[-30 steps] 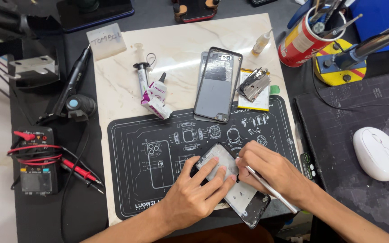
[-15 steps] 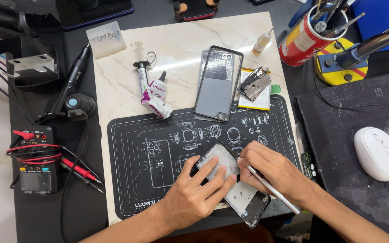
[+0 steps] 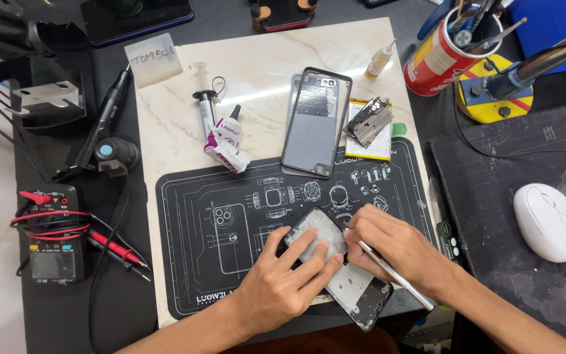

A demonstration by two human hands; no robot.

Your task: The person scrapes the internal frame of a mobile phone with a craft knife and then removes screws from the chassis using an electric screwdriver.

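A stripped phone frame [image 3: 348,278] lies slanted on the black repair mat [image 3: 230,216] near the front edge. My left hand [image 3: 283,282] rests flat on its upper part, fingers spread and pressing it down. My right hand [image 3: 397,252] pinches a thin metal tool [image 3: 394,275] like a pen, its tip hidden under the fingers at the frame's upper right edge. The frame's broken lower end [image 3: 371,311] sticks out past both hands.
A phone back cover [image 3: 316,121], a small metal part on a yellow pad [image 3: 368,124], a glue tube [image 3: 227,141] and a syringe [image 3: 204,108] lie on the marble board. A multimeter [image 3: 50,242] sits left, a white mouse [image 3: 548,223] right, a red can of tools [image 3: 443,49] behind.
Hardly anything differs: both hands stay on the phone frame, with only slight shifts of the fingers.
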